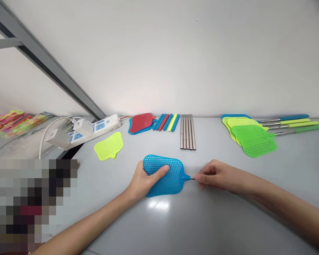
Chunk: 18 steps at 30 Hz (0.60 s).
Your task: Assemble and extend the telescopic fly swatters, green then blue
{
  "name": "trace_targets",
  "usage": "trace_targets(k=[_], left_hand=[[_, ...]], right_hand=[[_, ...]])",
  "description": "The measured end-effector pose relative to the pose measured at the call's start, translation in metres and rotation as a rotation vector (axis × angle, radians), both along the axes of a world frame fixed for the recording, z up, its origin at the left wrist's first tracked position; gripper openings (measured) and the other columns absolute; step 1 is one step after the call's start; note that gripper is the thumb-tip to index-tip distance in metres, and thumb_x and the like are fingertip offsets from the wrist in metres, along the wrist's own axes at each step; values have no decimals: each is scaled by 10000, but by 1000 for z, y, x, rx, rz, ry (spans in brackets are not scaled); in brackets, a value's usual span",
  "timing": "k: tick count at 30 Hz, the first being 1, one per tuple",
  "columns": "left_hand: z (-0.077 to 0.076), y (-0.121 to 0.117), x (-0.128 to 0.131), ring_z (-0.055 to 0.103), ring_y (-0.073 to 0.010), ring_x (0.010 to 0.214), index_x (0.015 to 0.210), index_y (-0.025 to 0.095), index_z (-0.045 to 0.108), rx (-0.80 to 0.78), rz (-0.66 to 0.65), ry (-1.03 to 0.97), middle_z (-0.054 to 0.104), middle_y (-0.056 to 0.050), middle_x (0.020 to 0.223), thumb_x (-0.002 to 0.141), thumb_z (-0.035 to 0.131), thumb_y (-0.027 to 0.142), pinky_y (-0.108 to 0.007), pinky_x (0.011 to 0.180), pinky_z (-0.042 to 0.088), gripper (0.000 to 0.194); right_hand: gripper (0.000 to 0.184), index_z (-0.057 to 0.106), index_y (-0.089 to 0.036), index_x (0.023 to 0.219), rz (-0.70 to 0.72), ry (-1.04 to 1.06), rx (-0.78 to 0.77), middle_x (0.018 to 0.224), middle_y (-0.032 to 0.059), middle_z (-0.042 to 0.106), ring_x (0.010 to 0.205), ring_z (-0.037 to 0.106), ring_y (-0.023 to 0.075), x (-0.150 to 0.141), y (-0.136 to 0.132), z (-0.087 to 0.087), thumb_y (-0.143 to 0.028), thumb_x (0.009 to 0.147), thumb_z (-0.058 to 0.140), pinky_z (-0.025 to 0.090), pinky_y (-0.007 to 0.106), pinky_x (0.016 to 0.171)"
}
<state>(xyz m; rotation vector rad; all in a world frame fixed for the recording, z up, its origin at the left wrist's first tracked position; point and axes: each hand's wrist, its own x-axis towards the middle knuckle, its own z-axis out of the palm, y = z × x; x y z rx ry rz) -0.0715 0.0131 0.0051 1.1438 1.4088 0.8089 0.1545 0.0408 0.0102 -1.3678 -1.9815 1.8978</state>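
My left hand (146, 179) grips a blue fly swatter head (172, 177), its thumb lying across the perforated face. The head's narrow neck points right, and a short bit of metal rod (192, 178) shows at its end. My right hand (212, 173) pinches that rod between thumb and fingers; the rest of the rod is hidden by the hand. Behind them lie several metal tubes (188, 132) side by side. A yellow swatter head (108, 146) rests on the table left of my left hand.
Red and blue swatter heads (142, 122) are stacked at the back, beside several coloured handle grips (166, 122). Swatters with handles (255, 141) overlap at the right. A power strip (95, 129) with plugs and cables lies left, near colourful packaged items (18, 122). A wall bounds the table's back.
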Motion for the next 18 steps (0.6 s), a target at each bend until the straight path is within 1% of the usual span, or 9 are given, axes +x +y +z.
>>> trace_targets(k=[7, 13, 18], left_hand=[[2, -3, 2, 613, -161, 626, 691, 155, 621, 13, -10, -18, 651, -13, 673, 659, 652, 327, -241, 592, 521, 178], [-1, -5, 4, 613, -162, 621, 705, 141, 627, 26, -5, -71, 659, -20, 683, 649, 660, 317, -247, 569, 526, 187], [-5, -7, 2, 589, -116, 569, 668, 146, 627, 85, -14, -78, 641, 7, 633, 662, 655, 283, -195, 535, 510, 141]], right_hand=[[411, 589, -126, 573, -20, 5, -117, 432, -45, 311, 428, 259, 65, 1, 2, 0, -521, 677, 540, 172, 230, 418], [417, 579, -121, 570, -10, 23, -154, 416, -55, 293, 410, 240, 55, 3, 2, 1, -524, 672, 545, 145, 218, 390], [401, 569, -123, 555, -13, 16, -185, 427, -53, 306, 411, 248, 49, 3, 3, 3, -507, 669, 558, 145, 213, 385]])
